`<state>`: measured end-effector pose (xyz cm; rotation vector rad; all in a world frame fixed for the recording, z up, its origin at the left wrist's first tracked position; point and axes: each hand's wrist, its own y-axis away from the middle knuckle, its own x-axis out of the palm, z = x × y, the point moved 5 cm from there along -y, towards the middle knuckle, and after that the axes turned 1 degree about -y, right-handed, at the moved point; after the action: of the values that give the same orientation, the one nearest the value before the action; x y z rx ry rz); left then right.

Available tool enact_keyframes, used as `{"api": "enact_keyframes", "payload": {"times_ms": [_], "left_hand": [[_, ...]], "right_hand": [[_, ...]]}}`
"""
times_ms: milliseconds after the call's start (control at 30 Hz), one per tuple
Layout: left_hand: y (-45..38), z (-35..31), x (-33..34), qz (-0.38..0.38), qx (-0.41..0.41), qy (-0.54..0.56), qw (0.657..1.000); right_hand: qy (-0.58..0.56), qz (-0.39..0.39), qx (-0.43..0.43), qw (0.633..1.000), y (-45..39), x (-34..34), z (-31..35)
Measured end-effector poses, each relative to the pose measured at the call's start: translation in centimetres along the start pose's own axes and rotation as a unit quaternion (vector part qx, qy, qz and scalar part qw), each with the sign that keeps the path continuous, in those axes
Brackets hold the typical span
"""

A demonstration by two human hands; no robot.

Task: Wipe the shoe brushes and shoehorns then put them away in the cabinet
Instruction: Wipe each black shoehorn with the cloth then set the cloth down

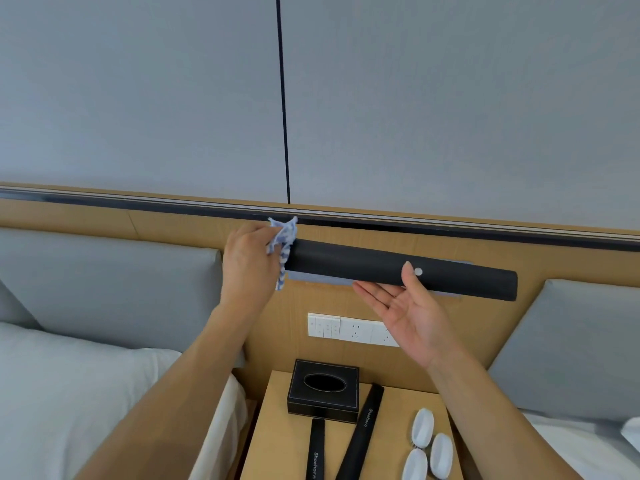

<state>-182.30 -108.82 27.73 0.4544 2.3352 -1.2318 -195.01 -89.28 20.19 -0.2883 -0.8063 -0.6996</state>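
Left hand (pixel 247 261) pinches blue-white checked cloth (pixel 284 247) on long black shoehorn (pixel 398 270) end; right hand (pixel 410 313) spread, supporting its middle.

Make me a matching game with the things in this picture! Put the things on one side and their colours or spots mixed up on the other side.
Things:
1. cloth
2. tissue box
3. shoe brushes
4. long shoehorn

Matches:
A. white, on the nightstand
B. black, held up in the air
C. blue and white, in the left hand
D. black, oval hole on top

Pairs: 1-C, 2-D, 3-A, 4-B
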Motion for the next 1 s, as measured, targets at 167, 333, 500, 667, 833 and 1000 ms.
{"api": "enact_keyframes", "payload": {"times_ms": [167,333,500,667,833,1000], "left_hand": [[0.3,1.0,-0.2,0.012,-0.072,-0.036,0.997],[1.5,-1.8,0.5,0.053,-0.039,-0.046,0.997],[2.7,-5.6,2.9,0.154,0.015,0.014,0.988],[2.0,-8.4,3.5,0.189,0.05,-0.004,0.981],[1.3,-8.7,3.4,0.236,0.064,-0.02,0.969],[1.0,-7.2,2.9,0.271,0.063,0.02,0.96]], "right_hand": [[0.009,0.009,0.015,1.0,-0.2,0.6,-0.9],[0.016,0.017,0.027,0.999,-0.5,1.0,-1.0],[0.03,0.005,0.039,0.999,-1.0,1.5,-1.5],[0.065,0.007,0.028,0.997,-1.2,1.1,-1.3],[0.15,-0.024,0.001,0.988,-1.2,0.1,-0.2],[0.207,-0.067,-0.003,0.976,-1.1,-0.2,1.3]]}}
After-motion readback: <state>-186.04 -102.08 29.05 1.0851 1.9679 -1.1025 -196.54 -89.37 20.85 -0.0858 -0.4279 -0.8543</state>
